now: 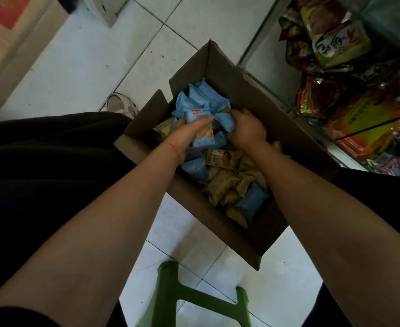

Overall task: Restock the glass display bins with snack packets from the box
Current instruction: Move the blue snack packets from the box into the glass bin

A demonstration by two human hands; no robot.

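The glass display bins [350,90] stand along the right edge of the view, already crowded with large red, green and orange snack bags, and just beside them on the tiled floor [88,55] sits the open cardboard box [229,74], its flaps turned out and its floor covered with a loose heap of small pillow packets. The blue packets [199,97] bunch at the far end and the tan packets [227,185] lie mostly at the near end, with a few blue ones mixed among them. These look light, soft and air-filled, with slick film that should slide and crackle, so a single pinch on a crimped end may let neighbours slip away; gathering several across their bellies between both palms seems the safer hold, gently enough not to crush whatever is inside. Both hands are down inside the box over the blue cluster. The left hand [185,135] curls its fingers and thumb round a blue packet printed with biscuits [200,128], held upright above the pile. The right hand [246,128] is bent knuckles-up, its fingers closed over the neighbouring blue wrappers, though how many it has gathered is hidden beneath it
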